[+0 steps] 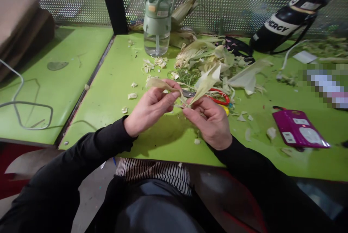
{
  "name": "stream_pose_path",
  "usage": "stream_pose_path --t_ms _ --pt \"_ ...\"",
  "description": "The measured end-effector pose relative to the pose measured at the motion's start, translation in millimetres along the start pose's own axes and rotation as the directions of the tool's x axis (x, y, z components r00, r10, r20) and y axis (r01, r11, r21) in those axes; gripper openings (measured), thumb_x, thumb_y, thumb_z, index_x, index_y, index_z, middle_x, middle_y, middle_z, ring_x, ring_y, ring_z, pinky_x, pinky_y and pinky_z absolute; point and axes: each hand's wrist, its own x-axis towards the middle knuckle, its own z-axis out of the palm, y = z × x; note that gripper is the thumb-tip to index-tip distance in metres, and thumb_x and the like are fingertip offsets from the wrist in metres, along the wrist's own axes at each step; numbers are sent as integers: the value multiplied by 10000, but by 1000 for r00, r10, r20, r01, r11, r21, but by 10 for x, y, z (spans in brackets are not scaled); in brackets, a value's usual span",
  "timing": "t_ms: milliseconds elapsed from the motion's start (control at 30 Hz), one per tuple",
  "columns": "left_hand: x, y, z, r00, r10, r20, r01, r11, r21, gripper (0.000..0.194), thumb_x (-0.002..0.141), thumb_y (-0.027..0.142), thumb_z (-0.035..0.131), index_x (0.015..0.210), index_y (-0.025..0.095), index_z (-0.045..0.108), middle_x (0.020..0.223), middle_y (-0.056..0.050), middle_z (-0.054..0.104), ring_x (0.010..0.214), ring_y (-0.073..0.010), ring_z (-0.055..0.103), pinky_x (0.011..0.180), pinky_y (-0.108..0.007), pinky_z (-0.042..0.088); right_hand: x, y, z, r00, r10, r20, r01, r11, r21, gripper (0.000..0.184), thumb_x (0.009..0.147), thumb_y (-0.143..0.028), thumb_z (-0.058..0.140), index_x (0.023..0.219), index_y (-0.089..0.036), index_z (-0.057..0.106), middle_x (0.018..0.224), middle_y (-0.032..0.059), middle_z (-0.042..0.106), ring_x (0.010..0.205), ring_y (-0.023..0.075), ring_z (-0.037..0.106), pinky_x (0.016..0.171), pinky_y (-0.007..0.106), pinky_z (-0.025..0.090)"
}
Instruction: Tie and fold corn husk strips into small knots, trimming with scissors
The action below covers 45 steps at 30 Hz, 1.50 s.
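Note:
My left hand [149,109] pinches one end of a pale corn husk strip [159,84] above the green table [108,95]. My right hand [213,120] grips the same bundle of husk leaves [203,84] from the right, fingers closed round its base. The two hands meet at the middle, just above the table's front part. Behind them lies a heap of husks and corn silk [212,59]. Red-handled scissors [220,97] lie partly hidden behind my right hand.
A green water bottle [158,15] stands at the back. A black bag [285,26] leans at the back right. A magenta packet [299,129] lies at the right. Husk scraps dot the table. A cable [24,104] loops over the left table.

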Motion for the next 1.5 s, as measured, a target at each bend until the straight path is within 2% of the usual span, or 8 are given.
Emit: stream_pose_path --t_ms 100,267,500,633,900,1067,1200,1500 --pt "-1 -45 -2 996 -84 -3 84 995 44 180 959 334 601 946 168 533 593 91 451 459 -24 393 438 -147 319 50 3 -25 1000 10 -5 -9 999 34 261 918 -506 638 950 -247 642 602 -64 368 483 81 275 445 250 231" --pt "13 -125 11 976 -169 134 163 985 56 238 917 281 620 1086 159 506 749 4 674 535 -64 580 506 -184 463 95 36 -30 999 49 -19 -48 997 65 240 932 -499 620 934 -269 552 651 -52 464 505 100 398 472 257 342" --pt "25 -134 -42 971 -207 121 204 978 37 226 867 213 645 1057 141 546 779 -19 715 545 -66 615 503 -171 479 83 45 -45 1000 7 -7 -8 997 -74 232 960 -479 584 999 -262 513 618 -50 522 481 111 435 459 276 323" --pt "47 -151 -48 975 -211 70 209 977 32 191 895 252 660 1015 126 580 747 -12 702 563 -74 637 516 -172 493 61 23 -37 1000 -23 3 24 990 -137 165 984 -411 560 1015 -258 505 668 -30 594 602 142 599 531 278 423" --pt "111 -290 17 968 -253 7 252 964 -89 99 860 151 711 892 91 639 624 30 630 560 -52 597 584 -163 526 -26 70 46 993 -96 73 114 947 -301 74 956 -247 554 958 -252 480 770 -11 678 693 152 707 623 283 525" --pt "143 -266 -50 937 -344 -58 330 927 -177 76 913 67 581 948 77 647 717 -17 683 626 -68 649 702 -216 573 74 76 -36 997 6 81 19 952 -306 218 977 -441 553 895 -243 515 657 -28 611 552 125 606 494 261 428" --pt "132 -210 -69 930 -366 -40 347 907 -237 145 915 36 517 947 84 650 724 -31 698 642 -80 676 713 -224 579 204 82 -136 998 34 -60 -54 925 -376 409 956 -587 530 793 -217 590 636 -19 552 541 104 488 496 262 367" --pt "119 -282 0 910 -414 13 411 897 -160 51 874 86 646 824 98 646 635 15 665 558 -53 633 627 -184 547 189 127 -74 992 31 -120 -42 995 -90 252 877 -440 715 775 -217 660 690 -28 609 585 96 489 567 248 424"
